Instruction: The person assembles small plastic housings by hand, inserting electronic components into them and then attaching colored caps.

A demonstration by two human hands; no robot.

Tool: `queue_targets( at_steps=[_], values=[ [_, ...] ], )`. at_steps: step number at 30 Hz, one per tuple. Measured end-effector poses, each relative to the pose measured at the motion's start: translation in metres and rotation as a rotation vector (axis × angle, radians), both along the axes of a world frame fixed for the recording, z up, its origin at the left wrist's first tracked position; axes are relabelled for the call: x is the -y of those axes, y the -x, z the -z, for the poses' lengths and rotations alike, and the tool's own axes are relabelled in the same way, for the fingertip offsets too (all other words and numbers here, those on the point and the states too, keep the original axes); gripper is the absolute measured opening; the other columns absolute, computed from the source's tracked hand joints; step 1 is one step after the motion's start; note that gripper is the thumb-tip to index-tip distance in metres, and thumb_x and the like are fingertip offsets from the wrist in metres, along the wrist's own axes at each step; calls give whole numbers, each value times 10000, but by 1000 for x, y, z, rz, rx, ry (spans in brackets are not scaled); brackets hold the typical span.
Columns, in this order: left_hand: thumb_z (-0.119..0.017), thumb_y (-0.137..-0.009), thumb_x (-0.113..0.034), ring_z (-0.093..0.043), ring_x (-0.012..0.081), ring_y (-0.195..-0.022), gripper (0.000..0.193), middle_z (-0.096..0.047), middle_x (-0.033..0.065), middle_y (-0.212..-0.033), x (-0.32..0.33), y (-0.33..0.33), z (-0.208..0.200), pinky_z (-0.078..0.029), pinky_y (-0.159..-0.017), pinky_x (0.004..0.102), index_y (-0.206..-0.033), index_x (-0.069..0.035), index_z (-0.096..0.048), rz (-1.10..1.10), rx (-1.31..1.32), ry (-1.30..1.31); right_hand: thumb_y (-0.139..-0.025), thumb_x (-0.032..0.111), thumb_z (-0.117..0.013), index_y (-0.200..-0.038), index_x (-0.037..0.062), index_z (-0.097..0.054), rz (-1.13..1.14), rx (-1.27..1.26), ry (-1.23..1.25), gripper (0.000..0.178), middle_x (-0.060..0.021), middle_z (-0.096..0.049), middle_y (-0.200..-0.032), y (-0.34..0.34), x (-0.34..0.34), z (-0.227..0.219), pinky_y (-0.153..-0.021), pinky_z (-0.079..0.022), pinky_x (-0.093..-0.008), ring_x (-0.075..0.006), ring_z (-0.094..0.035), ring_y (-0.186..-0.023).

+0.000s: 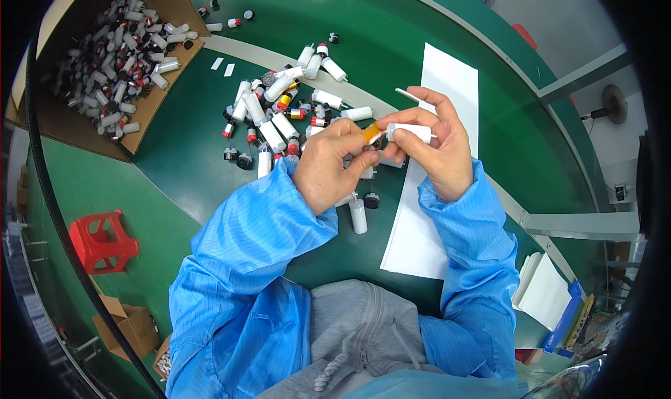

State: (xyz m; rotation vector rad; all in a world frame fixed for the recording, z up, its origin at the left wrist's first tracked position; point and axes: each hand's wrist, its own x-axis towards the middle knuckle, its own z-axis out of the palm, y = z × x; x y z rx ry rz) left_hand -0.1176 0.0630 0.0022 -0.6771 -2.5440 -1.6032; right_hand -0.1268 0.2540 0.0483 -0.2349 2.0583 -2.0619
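Note:
My left hand [327, 163] pinches a small part with an orange-yellow wrap [371, 133] between thumb and fingers. Against its right end, my right hand [447, 144] grips a white plastic tube [412, 132] lying sideways. Whether the two pieces touch or are joined I cannot tell. A thin white stick [407, 95] juts out by the raised fingers of my right hand. Just beyond and left of my hands spreads a loose pile of white cylinders [271, 138], some with red, yellow or black ends. One white cylinder [358, 216] stands apart, nearer to me.
A tilted cardboard box [168, 4] full of similar parts sits at the far left. A long white sheet [419, 242] lies under my right forearm. Papers [546, 291] and a blue tray [563, 316] rest at the right; a red stool [105, 242] stands on the floor.

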Motion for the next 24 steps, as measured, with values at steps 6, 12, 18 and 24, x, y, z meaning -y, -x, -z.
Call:
queue_targets(
  at_steps=[6,12,18,24],
  values=[
    [-644,-872,-23,-682,186,-848,204,-643,90,-901,1,1,0,-536,-739,260,-1065,39,-625,395,757,-560,-807,53,-705,-1392,50,-281,123,-542,-396,722,-126,-605,-1181,8,-5,13,-855,-421,-300,-176,-562,-1035],
    [-627,-877,1,-677,208,-922,428,-651,123,-1013,4,6,4,-547,-793,264,-1286,39,-505,309,856,-838,-835,81,-699,-1083,37,-626,352,-431,-62,262,-90,-591,-1161,9,-7,26,-821,-421,-265,-142,-539,-997],
    [-595,-865,57,-668,186,-935,414,-634,101,-1014,-2,3,0,-552,-760,240,-1271,50,-511,120,653,-723,-848,43,-687,-1043,-9,-673,109,-45,208,202,-65,-676,-894,-3,0,29,-720,-487,-235,-105,-601,-793],
    [-624,-834,60,-642,138,-849,348,-574,47,-898,-9,2,10,-534,-701,219,-1179,43,-588,48,396,-637,-820,-39,-685,-1166,-30,-605,93,-27,184,354,-95,-666,-850,-12,20,29,-689,-525,-239,-118,-633,-753]
  ],
)
